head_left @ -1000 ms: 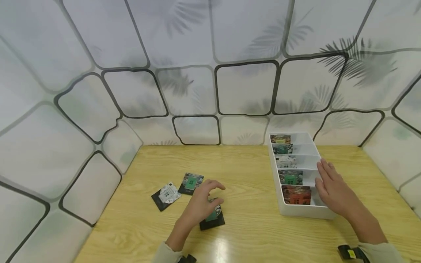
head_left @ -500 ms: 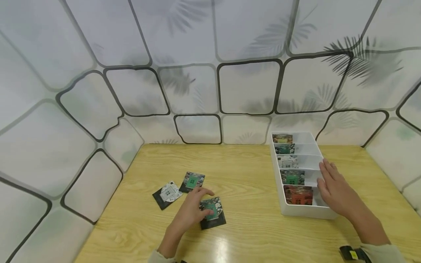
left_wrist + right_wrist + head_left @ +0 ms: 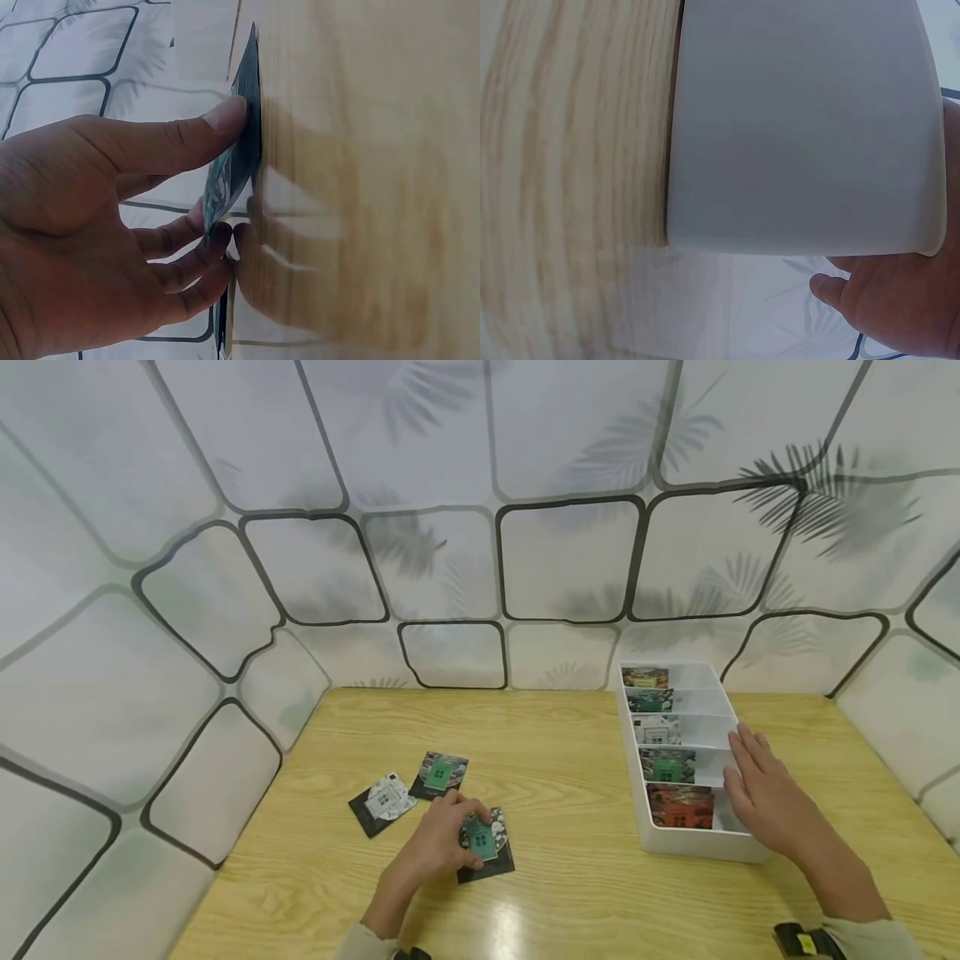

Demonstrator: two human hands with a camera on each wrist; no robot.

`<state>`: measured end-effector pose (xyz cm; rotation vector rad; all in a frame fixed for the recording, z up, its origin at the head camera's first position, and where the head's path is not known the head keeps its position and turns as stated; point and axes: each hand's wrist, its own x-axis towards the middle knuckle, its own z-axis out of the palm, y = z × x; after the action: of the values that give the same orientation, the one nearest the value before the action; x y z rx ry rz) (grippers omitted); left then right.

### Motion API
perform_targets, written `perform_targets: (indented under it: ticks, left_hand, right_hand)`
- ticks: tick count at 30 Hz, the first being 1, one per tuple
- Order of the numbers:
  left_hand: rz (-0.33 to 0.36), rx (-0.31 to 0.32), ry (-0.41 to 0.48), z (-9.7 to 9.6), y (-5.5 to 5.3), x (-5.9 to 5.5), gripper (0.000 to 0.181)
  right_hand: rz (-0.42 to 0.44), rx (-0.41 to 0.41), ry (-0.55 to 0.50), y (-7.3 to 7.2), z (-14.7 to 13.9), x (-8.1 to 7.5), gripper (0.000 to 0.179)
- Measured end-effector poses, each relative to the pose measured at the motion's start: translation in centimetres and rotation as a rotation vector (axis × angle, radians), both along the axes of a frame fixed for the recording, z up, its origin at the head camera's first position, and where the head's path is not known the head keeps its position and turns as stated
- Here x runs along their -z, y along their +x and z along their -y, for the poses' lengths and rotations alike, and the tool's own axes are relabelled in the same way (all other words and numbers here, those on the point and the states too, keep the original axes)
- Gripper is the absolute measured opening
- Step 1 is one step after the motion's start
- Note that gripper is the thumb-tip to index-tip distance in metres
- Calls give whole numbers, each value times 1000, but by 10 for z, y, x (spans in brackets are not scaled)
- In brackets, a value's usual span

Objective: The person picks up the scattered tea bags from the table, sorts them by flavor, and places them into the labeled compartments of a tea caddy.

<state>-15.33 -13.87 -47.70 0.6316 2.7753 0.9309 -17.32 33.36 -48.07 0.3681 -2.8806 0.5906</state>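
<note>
My left hand (image 3: 438, 835) pinches a small flat green-and-black sachet (image 3: 484, 843) at its edges. In the left wrist view, the thumb is on one edge of the sachet (image 3: 241, 150), fingertips on the other, and it tilts off the table on one side. Behind the left hand lie another green-and-black sachet (image 3: 440, 774) and a white-and-black sachet (image 3: 386, 799). On the right, my right hand (image 3: 772, 793) rests with straight fingers along the right rim of a white divided box (image 3: 697, 841). Part of the hand is hidden behind the box (image 3: 802, 135) in the right wrist view.
Several compartments of the box hold upright sachets: red ones (image 3: 678, 807) in front, then green (image 3: 667, 767), white (image 3: 656, 729), dark green (image 3: 649, 700) and orange-brown (image 3: 645, 677). A patterned white curtain-like backdrop (image 3: 566, 560) borders the wooden table (image 3: 555, 743) behind and at the sides.
My left hand has drawn back slightly from above the nearest green sachet, come down, and taken hold of its edges. The right hand stays at the box rim.
</note>
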Motion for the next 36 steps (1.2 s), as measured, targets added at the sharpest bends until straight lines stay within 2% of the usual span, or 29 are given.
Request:
perform_targets:
  ticks: [5, 12, 15, 21, 29, 36]
  left_hand:
    - [48, 17, 34, -2, -7, 0, 48]
    - [41, 50, 51, -2, -15, 0, 46]
    - [59, 59, 67, -2, -18, 1, 46]
    - [94, 32, 139, -3, -25, 4, 46]
    - [68, 46, 259, -7, -32, 5, 39]
    - [1, 40, 344, -14, -32, 3, 38]
  right_hand:
    - [9, -5, -17, 1, -1, 0, 60]
    - [-14, 0, -28, 3, -1, 5, 59]
    - [-11, 7, -20, 2, -1, 6, 59]
    - [-19, 6, -7, 1, -1, 4, 60]
    - [-14, 8, 6, 1, -2, 1, 60]
    - [-1, 13, 16, 1, 0, 1, 61]
